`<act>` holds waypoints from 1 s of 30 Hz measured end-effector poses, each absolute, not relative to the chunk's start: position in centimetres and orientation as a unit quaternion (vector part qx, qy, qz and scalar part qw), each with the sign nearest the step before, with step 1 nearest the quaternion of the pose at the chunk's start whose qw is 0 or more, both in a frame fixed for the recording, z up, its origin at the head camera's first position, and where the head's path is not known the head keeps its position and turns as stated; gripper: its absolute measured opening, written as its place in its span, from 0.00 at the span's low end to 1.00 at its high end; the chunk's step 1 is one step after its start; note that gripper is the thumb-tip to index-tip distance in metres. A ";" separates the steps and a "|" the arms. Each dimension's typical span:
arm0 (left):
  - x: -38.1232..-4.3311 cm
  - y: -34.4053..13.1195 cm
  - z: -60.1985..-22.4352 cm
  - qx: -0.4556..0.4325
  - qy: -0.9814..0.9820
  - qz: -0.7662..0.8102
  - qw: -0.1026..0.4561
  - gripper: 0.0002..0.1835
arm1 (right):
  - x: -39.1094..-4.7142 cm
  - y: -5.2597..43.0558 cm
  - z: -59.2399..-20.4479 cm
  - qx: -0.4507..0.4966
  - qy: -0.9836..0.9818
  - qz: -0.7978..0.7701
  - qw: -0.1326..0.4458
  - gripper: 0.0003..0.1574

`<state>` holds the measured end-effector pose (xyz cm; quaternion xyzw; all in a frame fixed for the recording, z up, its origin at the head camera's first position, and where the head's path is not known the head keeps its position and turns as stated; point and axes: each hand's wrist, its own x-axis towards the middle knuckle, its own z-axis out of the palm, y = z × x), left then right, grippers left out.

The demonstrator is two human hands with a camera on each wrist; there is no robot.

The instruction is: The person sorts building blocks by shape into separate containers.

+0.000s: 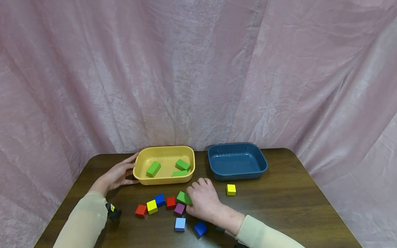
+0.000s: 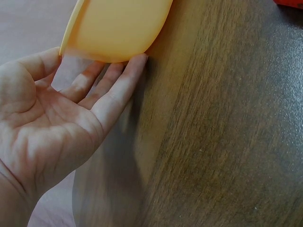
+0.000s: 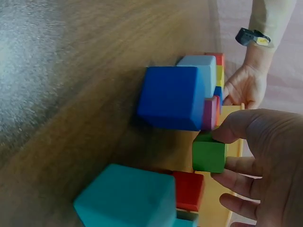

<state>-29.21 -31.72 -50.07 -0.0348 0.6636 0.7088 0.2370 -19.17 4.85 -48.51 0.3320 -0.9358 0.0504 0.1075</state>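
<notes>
While right grip [image 1: 203,198] pinches one green block [image 1: 183,197] | left grip [image 1: 119,174], spread — touches tray [image 1: 165,181] (three blocks [image 1: 153,169] inside)

- A pink velvety curtain [image 1: 198,69] sweeps from 8 o'clock over 12 to 4 o'clock in soft vertical folds, its seam [image 1: 255,20] at 1 o'clock.
- A dark wood-grain table [image 1: 285,206] with rounded far corners spans the foreground at 6 o'clock.
- Light [image 3: 23,52] glares off the table at 10 o'clock in the right-wrist view.
</notes>
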 end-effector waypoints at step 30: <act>-29.1 -31.6 -50.0 -0.034 0.669 0.704 0.237 0.31 | -20.2 6.5 -43.1 0.307 -0.932 0.123 0.147 0.21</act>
